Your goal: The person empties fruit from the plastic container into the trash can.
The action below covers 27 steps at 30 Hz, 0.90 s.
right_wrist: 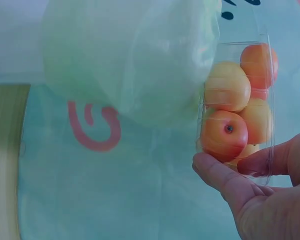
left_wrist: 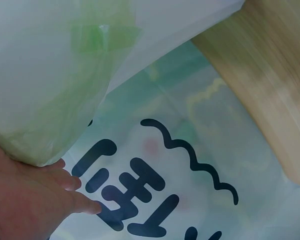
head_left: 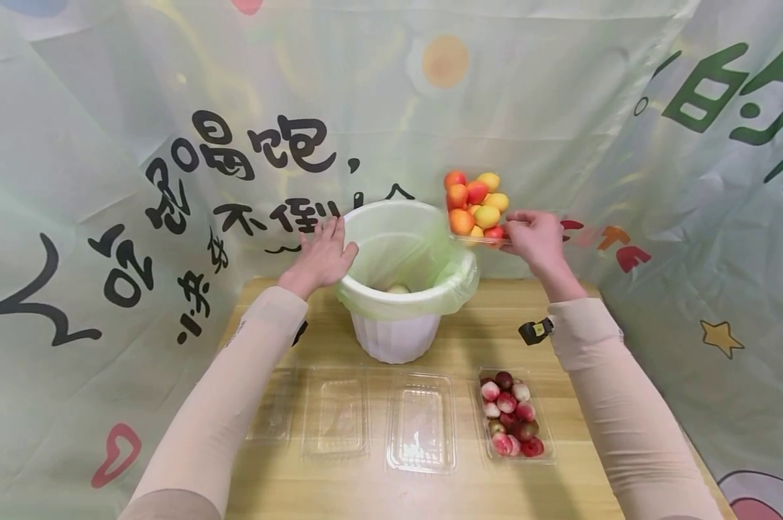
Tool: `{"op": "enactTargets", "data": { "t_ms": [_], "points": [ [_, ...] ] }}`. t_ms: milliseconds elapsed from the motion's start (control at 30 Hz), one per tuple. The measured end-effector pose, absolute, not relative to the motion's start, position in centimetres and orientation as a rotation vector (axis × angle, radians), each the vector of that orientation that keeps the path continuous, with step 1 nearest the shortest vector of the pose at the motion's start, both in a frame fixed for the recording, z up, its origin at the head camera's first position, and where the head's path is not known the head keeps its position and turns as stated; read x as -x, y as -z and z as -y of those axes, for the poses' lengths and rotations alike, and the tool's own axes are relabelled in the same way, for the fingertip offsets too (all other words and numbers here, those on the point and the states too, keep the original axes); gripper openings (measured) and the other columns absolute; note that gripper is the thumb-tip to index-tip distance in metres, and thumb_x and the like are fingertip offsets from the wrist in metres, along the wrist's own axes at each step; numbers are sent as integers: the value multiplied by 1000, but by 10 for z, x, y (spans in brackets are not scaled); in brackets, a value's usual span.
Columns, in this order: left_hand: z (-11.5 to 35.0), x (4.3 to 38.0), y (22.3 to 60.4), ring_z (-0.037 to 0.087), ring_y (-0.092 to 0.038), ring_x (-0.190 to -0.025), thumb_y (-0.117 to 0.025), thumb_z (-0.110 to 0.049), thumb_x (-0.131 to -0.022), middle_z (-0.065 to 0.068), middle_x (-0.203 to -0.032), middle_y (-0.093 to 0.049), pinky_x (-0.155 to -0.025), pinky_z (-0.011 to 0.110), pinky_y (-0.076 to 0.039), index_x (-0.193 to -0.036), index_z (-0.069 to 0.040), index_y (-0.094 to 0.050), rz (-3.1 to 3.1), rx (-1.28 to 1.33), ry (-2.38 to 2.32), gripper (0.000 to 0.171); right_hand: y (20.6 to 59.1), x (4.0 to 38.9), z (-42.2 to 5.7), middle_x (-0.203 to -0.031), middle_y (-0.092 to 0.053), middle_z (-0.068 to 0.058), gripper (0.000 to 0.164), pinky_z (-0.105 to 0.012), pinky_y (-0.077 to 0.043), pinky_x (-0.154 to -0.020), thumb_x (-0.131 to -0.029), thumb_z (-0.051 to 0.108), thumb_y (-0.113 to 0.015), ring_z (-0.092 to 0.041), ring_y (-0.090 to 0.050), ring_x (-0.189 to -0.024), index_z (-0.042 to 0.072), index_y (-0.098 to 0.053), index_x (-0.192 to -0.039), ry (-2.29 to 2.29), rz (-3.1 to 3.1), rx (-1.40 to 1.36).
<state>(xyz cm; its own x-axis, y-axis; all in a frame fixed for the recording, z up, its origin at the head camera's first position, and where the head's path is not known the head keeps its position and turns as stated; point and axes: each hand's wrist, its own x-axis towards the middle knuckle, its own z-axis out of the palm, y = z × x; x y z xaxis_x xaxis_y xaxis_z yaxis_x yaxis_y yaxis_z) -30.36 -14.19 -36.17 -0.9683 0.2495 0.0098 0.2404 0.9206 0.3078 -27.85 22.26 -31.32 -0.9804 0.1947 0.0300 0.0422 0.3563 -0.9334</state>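
Note:
A white bin [head_left: 394,336] lined with a pale green bag [head_left: 459,278] stands on the table, and a pale round thing [head_left: 398,288] shows inside it. My left hand [head_left: 323,256] rests at the bin's left rim with its fingers spread and mostly straight. To the right, my right hand [head_left: 537,238] pinches the end of a clear plastic box [right_wrist: 235,45], thumb on one side and fingers on the other. Red and yellow fruits [head_left: 476,202] fill this box, which is held up beside the bin's right rim, tilted, close against the bag.
On the table [head_left: 469,484], a clear box of dark red and pink fruits [head_left: 511,415] lies at the front right. Left of it are clear plastic boxes without fruit [head_left: 420,422], in a row. Printed cloth [head_left: 391,94] hangs behind and on both sides.

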Motion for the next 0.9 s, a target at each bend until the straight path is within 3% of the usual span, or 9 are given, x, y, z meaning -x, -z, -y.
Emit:
{"op": "enactTargets", "data": {
  "t_ms": [500,733,900],
  "points": [
    [143,303,361,51,-3,-162,-19,-47,-109,22,-177,-4,-126,74,0,-168,1,-5,-3039,-381,-492,78,314,289,-179,-128,-70,-29,43,-16,-61,-71,-99,3,-50,-1,-67,-73,-9,-63,-137,-1688,2456,181],
    [143,304,362,50,-3,-162,-17,-48,-108,21,-177,-4,-127,74,1,-168,0,-4,-3039,-379,-493,78,321,294,-165,-115,-77,-24,36,-11,-51,-59,-97,10,-54,2,-61,-66,-5,-72,-125,-1479,2433,149],
    [143,303,362,49,-2,-163,-20,-47,-109,21,-177,-4,-127,73,2,-168,0,-5,-3033,-376,-516,77,327,298,-157,-115,-78,-21,36,-13,-46,-60,-97,9,-53,1,-59,-71,-2,-74,-124,-1407,2392,123]
  ]
}}
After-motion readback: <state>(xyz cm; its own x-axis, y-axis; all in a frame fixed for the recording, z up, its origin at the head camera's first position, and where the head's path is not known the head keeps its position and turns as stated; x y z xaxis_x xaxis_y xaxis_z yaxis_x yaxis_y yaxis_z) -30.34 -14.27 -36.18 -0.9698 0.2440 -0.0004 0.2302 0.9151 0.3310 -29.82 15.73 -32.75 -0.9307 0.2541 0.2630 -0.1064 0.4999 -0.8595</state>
